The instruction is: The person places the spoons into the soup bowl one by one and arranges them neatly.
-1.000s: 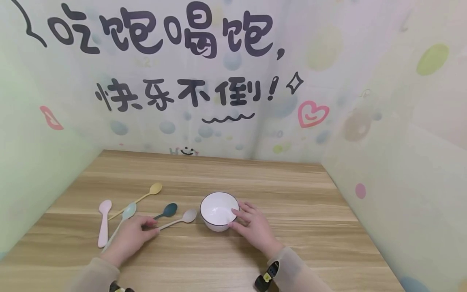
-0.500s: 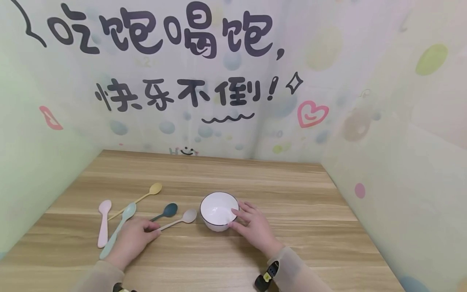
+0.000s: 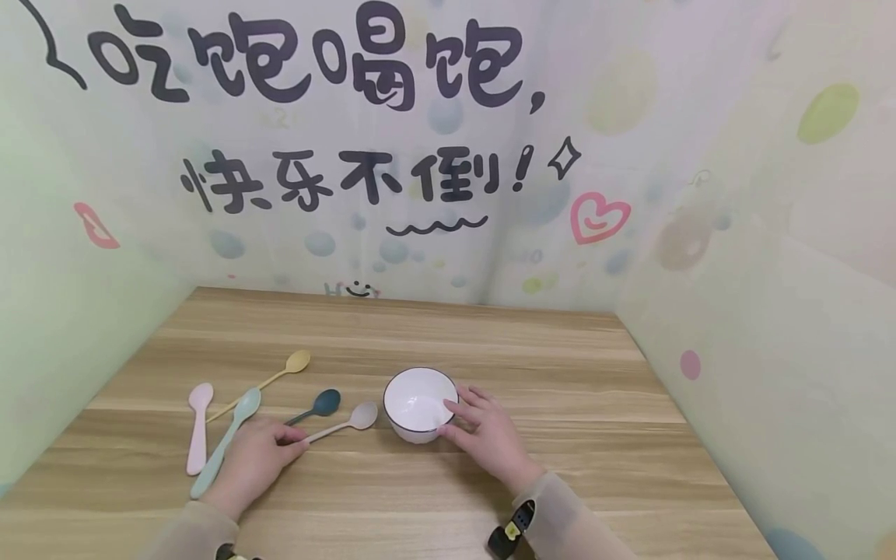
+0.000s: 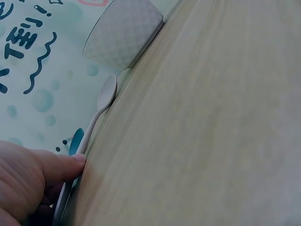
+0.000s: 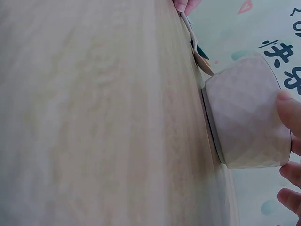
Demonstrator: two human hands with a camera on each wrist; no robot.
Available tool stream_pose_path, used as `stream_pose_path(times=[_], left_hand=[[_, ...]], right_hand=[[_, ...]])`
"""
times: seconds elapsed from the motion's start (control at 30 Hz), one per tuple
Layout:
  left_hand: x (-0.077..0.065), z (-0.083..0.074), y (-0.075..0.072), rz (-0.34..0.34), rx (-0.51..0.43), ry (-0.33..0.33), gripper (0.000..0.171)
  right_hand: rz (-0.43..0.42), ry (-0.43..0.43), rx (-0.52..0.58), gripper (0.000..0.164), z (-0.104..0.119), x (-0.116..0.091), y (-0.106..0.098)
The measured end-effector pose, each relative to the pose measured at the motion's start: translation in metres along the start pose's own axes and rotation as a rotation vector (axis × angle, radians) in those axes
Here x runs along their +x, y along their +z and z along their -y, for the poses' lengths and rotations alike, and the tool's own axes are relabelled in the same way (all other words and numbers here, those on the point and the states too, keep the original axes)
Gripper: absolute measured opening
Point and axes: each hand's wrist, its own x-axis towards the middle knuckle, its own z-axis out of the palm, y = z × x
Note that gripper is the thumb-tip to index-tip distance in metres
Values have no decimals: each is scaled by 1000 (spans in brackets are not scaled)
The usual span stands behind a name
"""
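My left hand point(image 3: 253, 460) pinches the handle of a pale grey-beige spoon point(image 3: 363, 415) between thumb and fingers. In the left wrist view the thumb lies along that handle, and the spoon's bowl end is low at the tabletop. A dark teal spoon point(image 3: 327, 402) lies just behind it, its handle partly hidden by the fingers. My right hand point(image 3: 493, 439) holds the right side of a white bowl point(image 3: 413, 404) with a dark rim, fingertips at the rim and thumb on the near side. The bowl stands upright on the table, just right of the grey-beige spoon's tip.
Left of my left hand, a mint spoon point(image 3: 227, 443) lies across a yellow spoon point(image 3: 297, 362). A pink spoon point(image 3: 199, 428) is beside them. The wooden table point(image 3: 560, 350) meets a printed wall point(image 3: 448, 257) at the back, with walls on both sides.
My left hand has shifted slightly right and down, uncovering more of the mint spoon's handle, and has stayed nearly still over the last half second. The right hand and bowl have not moved.
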Motion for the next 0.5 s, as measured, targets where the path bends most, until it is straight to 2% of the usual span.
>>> stream_pose_path(times=[0.5], left_hand=[[-1, 0, 0, 6, 1, -11, 7]], right_hand=[[6, 4, 8, 54, -2, 0, 2]])
